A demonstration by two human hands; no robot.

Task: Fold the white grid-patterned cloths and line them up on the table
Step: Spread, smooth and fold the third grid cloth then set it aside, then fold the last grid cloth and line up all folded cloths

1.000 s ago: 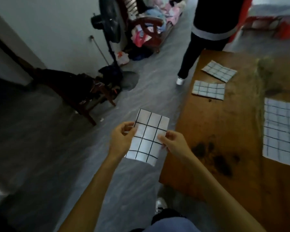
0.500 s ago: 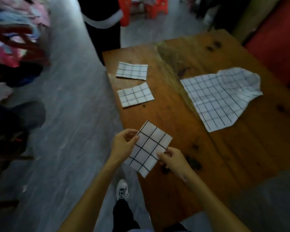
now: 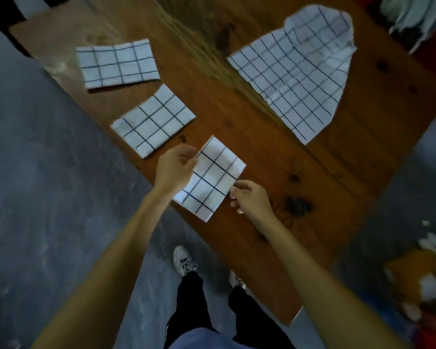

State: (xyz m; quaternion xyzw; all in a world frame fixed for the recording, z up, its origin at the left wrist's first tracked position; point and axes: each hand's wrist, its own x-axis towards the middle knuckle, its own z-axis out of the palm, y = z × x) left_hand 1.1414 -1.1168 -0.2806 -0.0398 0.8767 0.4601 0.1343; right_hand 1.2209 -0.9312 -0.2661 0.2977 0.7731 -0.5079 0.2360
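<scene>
Now, on the wooden table (image 3: 337,177), one big unfolded cloth (image 3: 297,71) waits far right; two folded cloths (image 3: 118,64) (image 3: 152,120) sit far left. Near, a third folded cloth (image 3: 210,178) hangs pinched between left hand (image 3: 175,168) and right hand (image 3: 251,199), not yet placed.

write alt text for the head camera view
Both hands, left hand and right hand, pinch a folded grid cloth over the near edge of a wooden table. Two folded cloths lie in a row beyond it; an unfolded cloth lies to the right.
</scene>
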